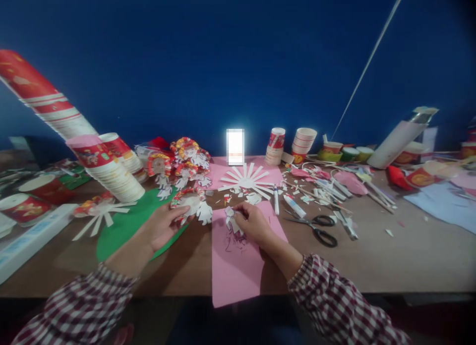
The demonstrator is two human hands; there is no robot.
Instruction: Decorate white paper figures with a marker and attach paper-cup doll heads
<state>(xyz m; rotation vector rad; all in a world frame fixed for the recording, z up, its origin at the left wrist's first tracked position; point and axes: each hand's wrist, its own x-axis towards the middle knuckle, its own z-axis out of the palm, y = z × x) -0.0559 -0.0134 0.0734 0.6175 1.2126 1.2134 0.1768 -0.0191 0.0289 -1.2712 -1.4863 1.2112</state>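
Observation:
My left hand holds a paper cutout figure by its round, red-and-yellow edged top; a white paper body hangs from its right side. In my right hand, the fingers are pinched on a small white paper cutout with drawn lines. This cutout is over a pink sheet that bears dark scribbled marks. Under and beside my left forearm lies a green round sheet. Several finished-looking paper figures with red and yellow rims stand clustered just beyond my left hand.
Black-handled scissors and a glue tube lie right of the pink sheet. A fan of white strips sits at the back. Stacked paper cups lean at left; more cups stand by the blue wall. Paper scraps and sticks litter the right.

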